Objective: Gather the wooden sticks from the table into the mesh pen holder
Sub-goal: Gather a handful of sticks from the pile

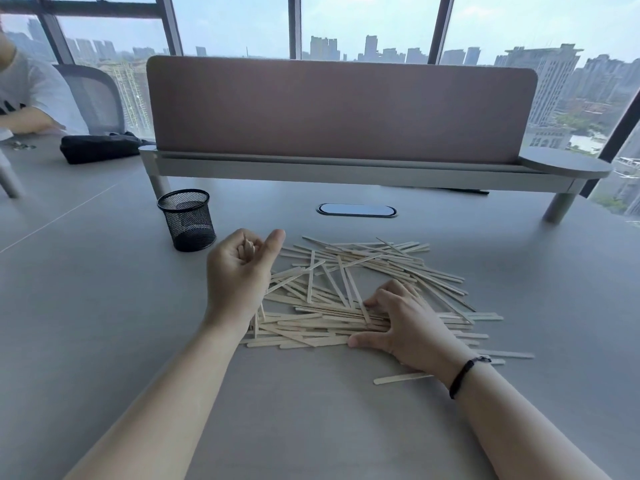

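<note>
At a grey office table (pixel 104 306), your left hand (pixel 239 275) is curled into a fist around a small bundle of pale flat wooden sticks (pixel 248 250), their tips just showing between thumb and fingers and their lower ends poking out below the wrist, so the bundle stands close to upright. Your right hand (pixel 401 320), with a black cord bracelet (pixel 462 375) on its wrist, lies spread and relaxed on the near side of the main heap of sticks (pixel 363 292), fingers pressing on them, gripping none that can be made out. The heap sprawls across the table in front of you, most sticks lying flat with their long axes running left to right, several crossing at a slant; one stray stick (pixel 401 377) lies apart by your right wrist. The black round wire-mesh pen holder (pixel 187 220) stands upright just beyond and to the left of your left fist, near the heap but not touching it, with open table between. Behind it runs a dusty-pink felt desk divider (pixel 339 109) on a grey raised shelf, with an oval cable port (pixel 356 209) in the tabletop before it. A black pouch (pixel 100 147) lies far left, beside another person's arm (pixel 27 121).
</note>
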The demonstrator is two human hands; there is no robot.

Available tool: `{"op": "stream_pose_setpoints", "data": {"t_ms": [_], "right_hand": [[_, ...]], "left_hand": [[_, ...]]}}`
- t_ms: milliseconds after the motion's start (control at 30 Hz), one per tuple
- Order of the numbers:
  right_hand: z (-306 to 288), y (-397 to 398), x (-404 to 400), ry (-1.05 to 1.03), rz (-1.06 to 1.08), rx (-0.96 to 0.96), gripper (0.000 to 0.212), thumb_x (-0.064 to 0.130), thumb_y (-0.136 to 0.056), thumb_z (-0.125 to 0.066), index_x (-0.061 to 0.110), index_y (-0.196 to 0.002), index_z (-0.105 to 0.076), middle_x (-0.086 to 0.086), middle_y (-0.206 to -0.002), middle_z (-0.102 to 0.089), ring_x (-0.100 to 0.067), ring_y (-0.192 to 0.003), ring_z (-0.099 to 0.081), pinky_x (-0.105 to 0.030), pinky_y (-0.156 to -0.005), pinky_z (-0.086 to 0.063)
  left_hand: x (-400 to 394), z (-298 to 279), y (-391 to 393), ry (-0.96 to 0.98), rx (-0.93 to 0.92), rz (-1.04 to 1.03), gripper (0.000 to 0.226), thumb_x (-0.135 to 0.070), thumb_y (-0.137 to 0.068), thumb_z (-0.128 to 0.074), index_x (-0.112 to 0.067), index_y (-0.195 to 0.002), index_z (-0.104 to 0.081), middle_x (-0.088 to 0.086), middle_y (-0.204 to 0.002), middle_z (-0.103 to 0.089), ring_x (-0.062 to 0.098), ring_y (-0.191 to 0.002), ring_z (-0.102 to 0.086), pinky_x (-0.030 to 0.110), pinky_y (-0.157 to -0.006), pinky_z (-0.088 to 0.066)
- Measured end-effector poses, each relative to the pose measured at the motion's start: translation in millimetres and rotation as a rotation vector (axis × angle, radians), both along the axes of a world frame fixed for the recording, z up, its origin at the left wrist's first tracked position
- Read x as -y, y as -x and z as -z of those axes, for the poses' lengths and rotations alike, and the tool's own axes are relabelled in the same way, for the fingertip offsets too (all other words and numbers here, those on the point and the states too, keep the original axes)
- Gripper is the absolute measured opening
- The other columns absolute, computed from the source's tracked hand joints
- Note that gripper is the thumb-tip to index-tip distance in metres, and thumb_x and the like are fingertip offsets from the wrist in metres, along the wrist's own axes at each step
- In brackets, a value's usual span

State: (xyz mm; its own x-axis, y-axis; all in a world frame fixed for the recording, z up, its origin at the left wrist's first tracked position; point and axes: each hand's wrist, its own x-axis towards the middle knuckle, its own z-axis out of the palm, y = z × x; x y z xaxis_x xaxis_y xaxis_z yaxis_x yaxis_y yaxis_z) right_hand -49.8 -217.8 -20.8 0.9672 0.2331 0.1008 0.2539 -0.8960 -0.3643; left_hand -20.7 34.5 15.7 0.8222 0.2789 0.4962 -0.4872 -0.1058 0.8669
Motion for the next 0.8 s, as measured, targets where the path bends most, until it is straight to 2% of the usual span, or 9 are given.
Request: {"op": "stream_pose_setpoints", "data": {"t_ms": [100,200,300,433,533,600,667,733,800], "right_hand": [[3,-3,-1,-0.022,0.003,0.020,0.084,0.091,-0.054,-0.057,0.033,-0.115,-0.060,0.013,-0.109,-0.049,-0.013,-0.112,-0.046,-0.030,-0.097,-0.039],[4,-4,-2,0.014,0.014,0.042,0.082,0.092,-0.054,-0.055,0.034,-0.113,-0.058,0.014,-0.107,-0.048,-0.012,-0.111,-0.044,-0.029,-0.098,-0.034],[3,-6,-4,0.019,0.031,0.025,0.081,0.093,-0.052,-0.055,0.035,-0.108,-0.056,0.016,-0.103,-0.046,-0.009,-0.106,-0.044,-0.028,-0.096,-0.033],[1,-8,-4,-0.025,0.037,-0.006,0.077,0.091,-0.049,-0.060,0.035,-0.102,-0.055,0.016,-0.100,-0.047,-0.009,-0.100,-0.048,-0.028,-0.089,-0.039],[1,-8,-4,-0.013,0.029,0.003,0.076,0.089,-0.051,-0.063,0.034,-0.104,-0.057,0.014,-0.101,-0.050,-0.009,-0.099,-0.049,-0.028,-0.086,-0.039],[1,-7,-4,-0.013,0.029,0.013,0.077,0.089,-0.052,-0.064,0.035,-0.107,-0.057,0.014,-0.102,-0.050,-0.009,-0.100,-0.049,-0.028,-0.085,-0.038],[0,-7,-5,-0.019,0.030,0.014,0.080,0.090,-0.052,-0.063,0.036,-0.111,-0.057,0.015,-0.104,-0.050,-0.008,-0.101,-0.049,-0.027,-0.086,-0.038],[0,-6,-5,-0.033,0.030,0.017,0.085,0.092,-0.050,-0.060,0.037,-0.114,-0.058,0.016,-0.104,-0.050,-0.008,-0.103,-0.050,-0.028,-0.088,-0.040],[-1,-5,-4,-0.051,0.025,0.011,0.090,0.092,-0.049,-0.059,0.036,-0.119,-0.058,0.016,-0.105,-0.050,-0.008,-0.104,-0.051,-0.029,-0.090,-0.042]], "left_hand": [[0,6,-3,0.009,-0.041,0.035,0.063,-0.047,-0.080,-0.073,-0.003,-0.058,-0.034,0.021,-0.048,-0.031,0.033,-0.047,-0.028,0.043,-0.049,-0.033],[2,10,-5,0.014,-0.092,0.070,0.063,-0.047,-0.079,-0.071,-0.010,-0.055,-0.026,0.007,-0.048,-0.027,0.023,-0.049,-0.025,0.031,-0.052,-0.028],[3,10,-5,0.034,-0.107,0.104,0.062,-0.046,-0.078,-0.071,-0.014,-0.056,-0.022,0.006,-0.053,-0.024,0.022,-0.052,-0.021,0.031,-0.052,-0.022],[3,9,-4,0.082,-0.125,0.117,0.058,-0.039,-0.082,-0.070,-0.021,-0.053,-0.023,0.002,-0.050,-0.022,0.018,-0.050,-0.017,0.030,-0.050,-0.019],[4,12,-6,0.102,-0.141,0.110,0.057,-0.036,-0.085,-0.069,-0.013,-0.058,-0.024,0.004,-0.051,-0.024,0.018,-0.049,-0.018,0.029,-0.050,-0.019],[3,15,-7,0.093,-0.149,0.111,0.053,-0.039,-0.086,-0.067,-0.010,-0.062,-0.030,0.006,-0.053,-0.025,0.018,-0.048,-0.020,0.028,-0.050,-0.021],[2,15,-6,0.094,-0.145,0.128,0.039,-0.038,-0.089,-0.065,-0.021,-0.060,-0.045,-0.003,-0.049,-0.028,0.015,-0.043,-0.021,0.023,-0.047,-0.022],[3,12,-4,0.114,-0.148,0.137,0.023,-0.044,-0.086,-0.067,-0.025,-0.075,-0.060,-0.010,-0.044,-0.031,0.010,-0.037,-0.023,0.018,-0.043,-0.023],[3,12,-4,0.147,-0.173,0.138,0.046,-0.054,-0.077,-0.071,-0.015,-0.101,-0.063,-0.011,-0.044,-0.034,0.008,-0.035,-0.026,0.018,-0.041,-0.024]]}}
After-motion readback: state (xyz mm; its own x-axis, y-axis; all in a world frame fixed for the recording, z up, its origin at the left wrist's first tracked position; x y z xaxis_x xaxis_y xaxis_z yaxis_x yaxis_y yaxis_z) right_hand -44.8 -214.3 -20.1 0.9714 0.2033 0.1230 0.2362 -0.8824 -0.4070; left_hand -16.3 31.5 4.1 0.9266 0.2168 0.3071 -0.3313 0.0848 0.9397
